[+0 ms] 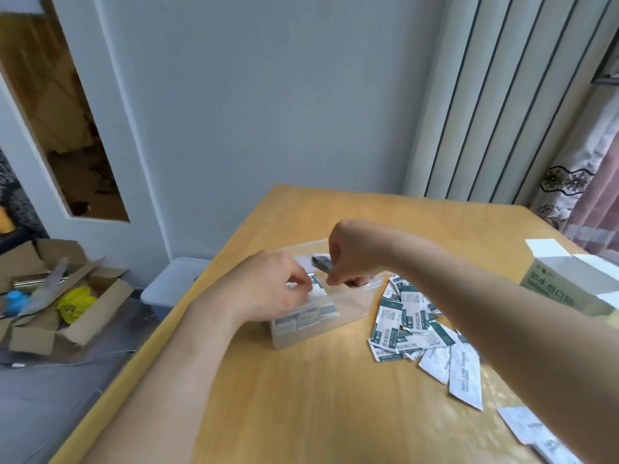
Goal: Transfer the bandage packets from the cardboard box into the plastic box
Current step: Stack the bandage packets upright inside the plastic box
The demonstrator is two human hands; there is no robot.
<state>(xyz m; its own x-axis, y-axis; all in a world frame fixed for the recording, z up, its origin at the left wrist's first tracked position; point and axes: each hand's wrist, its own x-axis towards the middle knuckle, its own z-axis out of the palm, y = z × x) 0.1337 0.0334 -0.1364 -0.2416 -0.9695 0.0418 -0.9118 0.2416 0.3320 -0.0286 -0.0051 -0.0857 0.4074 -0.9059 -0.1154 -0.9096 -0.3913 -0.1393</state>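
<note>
A clear plastic box stands mid-table with several bandage packets stacked inside at its near end. My left hand is over the box's near half, its fingers pinching a green-and-white packet. My right hand hovers over the far half, fingers curled round a small stack of packets. A loose pile of packets lies on the table right of the box. The pale green cardboard box lies open at the right edge.
The wooden table has more packets near its front right. On the floor at left are an open brown carton of clutter and a white bin. A curtain hangs at the right.
</note>
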